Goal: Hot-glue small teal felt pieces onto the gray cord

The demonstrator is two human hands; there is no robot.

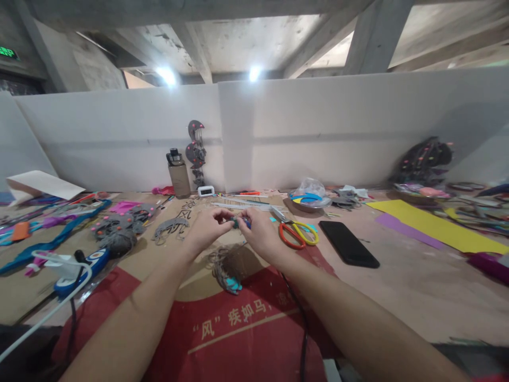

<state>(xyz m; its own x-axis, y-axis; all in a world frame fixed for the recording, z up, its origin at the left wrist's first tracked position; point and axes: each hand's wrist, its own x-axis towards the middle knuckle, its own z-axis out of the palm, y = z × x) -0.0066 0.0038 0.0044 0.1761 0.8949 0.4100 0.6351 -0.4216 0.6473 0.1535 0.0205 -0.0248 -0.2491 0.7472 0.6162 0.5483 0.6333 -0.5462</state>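
At frame centre, my left grip (pixel 209 225) and right grip (pixel 259 229) pinch a small greenish piece (pixel 235 222), its shape mostly hidden.

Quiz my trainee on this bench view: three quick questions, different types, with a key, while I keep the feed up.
1. True or false: the right hand grips the scissors.
2. Which lies just right of the scissors: A, the bottle; B, the phone; C, the clock?
3. Fill in: the grey string bundle, pictured below the left hand, has a ____ piece at its lower end.

Key: 1. False; they lie on the table, to the right of that hand. 2. B. 3. Turquoise.
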